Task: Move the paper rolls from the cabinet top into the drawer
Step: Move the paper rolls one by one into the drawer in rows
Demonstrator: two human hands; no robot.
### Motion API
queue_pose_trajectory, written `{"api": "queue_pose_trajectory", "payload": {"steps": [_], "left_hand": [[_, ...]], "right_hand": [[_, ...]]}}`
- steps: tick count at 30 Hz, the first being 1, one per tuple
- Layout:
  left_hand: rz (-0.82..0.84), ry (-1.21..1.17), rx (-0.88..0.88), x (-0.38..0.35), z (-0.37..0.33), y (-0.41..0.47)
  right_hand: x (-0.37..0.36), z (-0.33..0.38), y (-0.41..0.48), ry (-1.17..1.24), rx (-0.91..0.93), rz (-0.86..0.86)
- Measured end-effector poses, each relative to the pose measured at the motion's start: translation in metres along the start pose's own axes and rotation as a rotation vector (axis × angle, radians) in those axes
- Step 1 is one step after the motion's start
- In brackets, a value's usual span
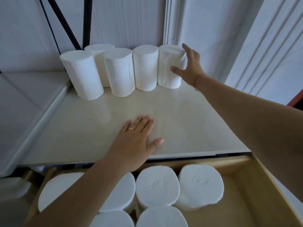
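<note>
Cabinet top [180, 122]: five paper rolls [119, 72] stood upright in a cluster at the back. Drawer [246, 190], open below: more rolls on end. Left hand [136, 138]: flat on the top, fingers spread, empty. Right hand [191, 66]: spread around the rightmost roll [170, 66], touching it, not yet clamped.

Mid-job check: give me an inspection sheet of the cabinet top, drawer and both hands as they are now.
Surface: glossy cream cabinet top, bare in front.
Job's things: five upright white paper rolls along the back wall; at least six more standing in the open tan wooden drawer.
Clutter: nothing seen.
Grippers: right hand open, fingers spread around the rightmost roll, grip not closed; left hand flat on the top, ring on one finger.
Cables: nothing seen.
Surroundings: white sheeting behind, black diagonal struts.
</note>
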State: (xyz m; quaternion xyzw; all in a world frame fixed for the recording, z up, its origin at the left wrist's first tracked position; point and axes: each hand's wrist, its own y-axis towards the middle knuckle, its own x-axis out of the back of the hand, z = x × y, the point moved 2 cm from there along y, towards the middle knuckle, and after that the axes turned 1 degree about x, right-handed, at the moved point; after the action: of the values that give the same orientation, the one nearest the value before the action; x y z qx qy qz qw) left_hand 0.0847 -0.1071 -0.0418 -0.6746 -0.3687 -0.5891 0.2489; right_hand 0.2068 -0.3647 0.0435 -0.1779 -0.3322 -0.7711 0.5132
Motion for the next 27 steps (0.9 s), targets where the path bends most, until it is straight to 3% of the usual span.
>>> {"api": "queue_pose_trajectory", "payload": {"steps": [9,18,27], "left_hand": [[-0.026,0.003,-0.002,0.000,-0.002,-0.004],[-0.018,0.013,0.007,0.002,-0.005,-0.008],[0.005,-0.032,-0.070,-0.004,-0.041,-0.081]], "right_hand": [[-0.009,0.008,0.034,0.215,-0.060,-0.075],[0.017,0.014,-0.028,0.077,-0.083,-0.266],[0.123,0.005,-0.185,0.103,-0.045,-0.034]]}}
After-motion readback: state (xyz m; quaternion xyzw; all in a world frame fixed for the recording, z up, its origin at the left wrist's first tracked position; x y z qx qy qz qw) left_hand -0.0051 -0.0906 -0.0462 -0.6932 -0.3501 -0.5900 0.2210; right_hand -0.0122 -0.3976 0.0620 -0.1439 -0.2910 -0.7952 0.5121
